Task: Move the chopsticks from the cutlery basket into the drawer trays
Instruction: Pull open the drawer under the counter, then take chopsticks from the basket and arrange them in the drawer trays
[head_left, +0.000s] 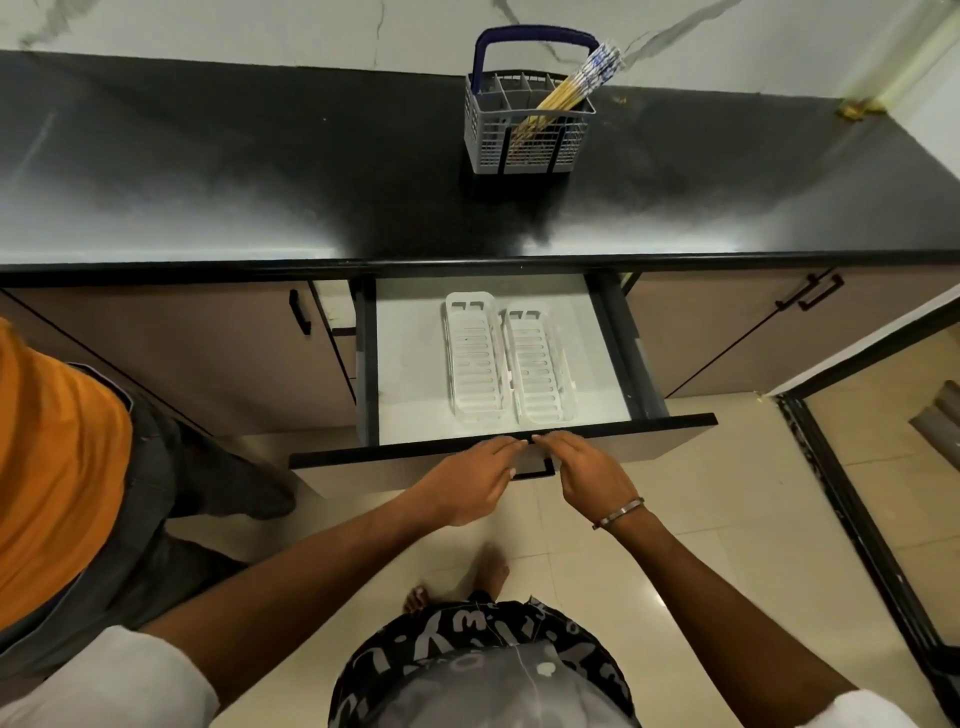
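One black countertop; tiled floor

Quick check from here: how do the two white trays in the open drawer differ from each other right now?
The left tray looks a bit longer than the right tray; its far end reaches further back in the drawer. The left tray also looks slightly wider than the right tray. Otherwise they match: both white, slotted, lying flat side by side, lengthwise front to back, and both hold nothing. The chopsticks are in the cutlery basket on the counter.

Soft indoor light glares on the black countertop; wide-angle edges bend.
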